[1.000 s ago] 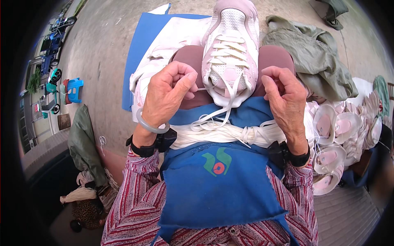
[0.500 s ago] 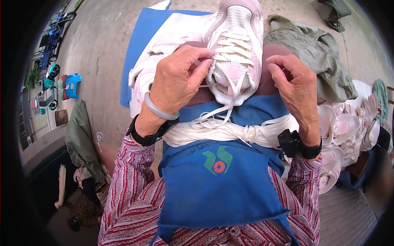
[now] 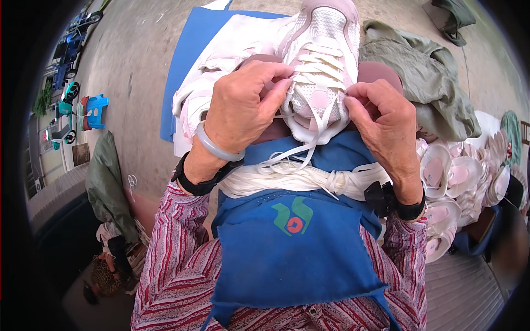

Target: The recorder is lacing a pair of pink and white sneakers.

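A white and pale pink sneaker (image 3: 322,25) rests on my lap with its toe pointing away. Its flat white shoelace (image 3: 323,59) crosses the tongue in several rows, and loose ends hang over the heel opening. At the shoe's left eyelet edge, my left hand (image 3: 245,102) pinches the lace between thumb and forefinger. My right hand (image 3: 385,117) is closed in a pinch against the right eyelet edge; what its fingertips hold is too small to make out. A bundle of white laces (image 3: 298,179) lies across the blue apron (image 3: 298,248) at my waist.
More white and pink shoes (image 3: 204,83) lie left of the sneaker, over a blue sheet (image 3: 185,49). Grey-green cloth (image 3: 436,83) is heaped at the right. Several pale shoes (image 3: 450,176) are piled at the far right. A blue stool (image 3: 97,112) stands at the left.
My right hand has moved left, from apart from the shoe to its right eyelet edge. The sneaker has shifted slightly right. My left hand keeps its pinch at the left edge.
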Available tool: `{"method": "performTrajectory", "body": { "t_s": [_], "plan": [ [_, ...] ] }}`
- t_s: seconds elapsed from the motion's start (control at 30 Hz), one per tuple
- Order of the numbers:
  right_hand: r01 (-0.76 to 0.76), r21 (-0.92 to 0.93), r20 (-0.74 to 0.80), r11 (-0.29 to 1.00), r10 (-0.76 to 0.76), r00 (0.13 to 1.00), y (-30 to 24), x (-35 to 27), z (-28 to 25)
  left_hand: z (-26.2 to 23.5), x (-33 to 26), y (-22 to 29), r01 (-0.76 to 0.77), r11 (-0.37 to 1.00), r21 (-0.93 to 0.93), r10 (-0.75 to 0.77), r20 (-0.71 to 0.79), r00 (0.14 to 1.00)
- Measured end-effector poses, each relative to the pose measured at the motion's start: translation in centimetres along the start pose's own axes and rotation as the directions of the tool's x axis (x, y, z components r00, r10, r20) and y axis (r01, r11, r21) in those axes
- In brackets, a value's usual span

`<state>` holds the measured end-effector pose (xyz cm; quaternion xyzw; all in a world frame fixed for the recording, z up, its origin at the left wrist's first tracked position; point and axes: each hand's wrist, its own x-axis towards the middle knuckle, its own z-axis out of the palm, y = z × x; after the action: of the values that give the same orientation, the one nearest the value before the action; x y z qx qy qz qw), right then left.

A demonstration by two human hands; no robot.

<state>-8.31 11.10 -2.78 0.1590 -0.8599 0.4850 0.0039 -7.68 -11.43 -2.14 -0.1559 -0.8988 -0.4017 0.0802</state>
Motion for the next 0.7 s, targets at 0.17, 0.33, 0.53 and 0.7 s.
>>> {"method": "performTrajectory", "body": {
  "t_s": [0.17, 0.33, 0.53, 0.7],
  "plan": [
    [0.063, -0.205, -0.061, 0.977, -0.077, 0.995, -0.7, 1.0, -0.2, -0.3, 1.3, 0.1, -0.078, 0.996, 0.048, 0.079, -0.011, 0.997],
    [0.082, -0.245, -0.042, 0.966, -0.095, 0.995, -1.5, 2.2, 0.4, -1.0, 1.9, 0.1, -0.131, 0.977, 0.166, 0.134, -0.009, 0.991],
    [0.113, -0.312, -0.034, 0.943, -0.130, 0.991, -2.3, 1.6, 1.3, -0.6, 1.4, 0.7, -0.099, 0.995, 0.029, 0.099, 0.017, 0.995],
    [0.246, -0.418, 0.025, 0.874, -0.260, 0.965, -0.7, 0.7, 0.3, -0.1, 1.7, 1.5, -0.019, 0.994, -0.110, 0.030, 0.103, 0.994]
  ]
}}
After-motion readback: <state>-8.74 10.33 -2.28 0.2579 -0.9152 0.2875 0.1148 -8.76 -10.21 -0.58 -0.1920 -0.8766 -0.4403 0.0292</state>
